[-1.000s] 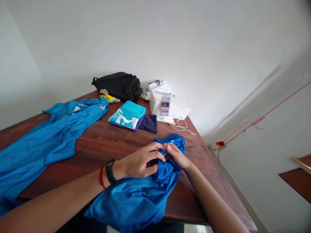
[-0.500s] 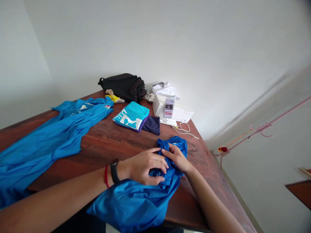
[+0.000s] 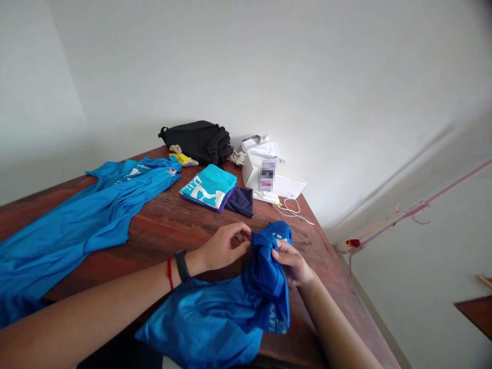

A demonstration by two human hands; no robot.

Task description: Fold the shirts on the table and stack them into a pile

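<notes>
A bunched blue shirt lies at the table's near edge, part of it gathered up between my hands. White lettering shows on a hanging fold. My right hand grips the gathered cloth from the right, thumb on top. On the other side, my left hand has its fingers curled together, the fingertips at the cloth's upper left edge. A dark band and a red string are on the left wrist. Another blue shirt is spread along the table's left side, with a white print on it.
Folded turquoise and purple clothes lie mid-table beside a dark folded cloth. Behind them are a black bag, a yellow item and a white box with a cable. A pink rack stands right of the table.
My left hand has moved up and left off the top of the bundle, its fingers curling. My right hand has lifted and turned the gathered cloth, and a lettered fold now hangs down.
</notes>
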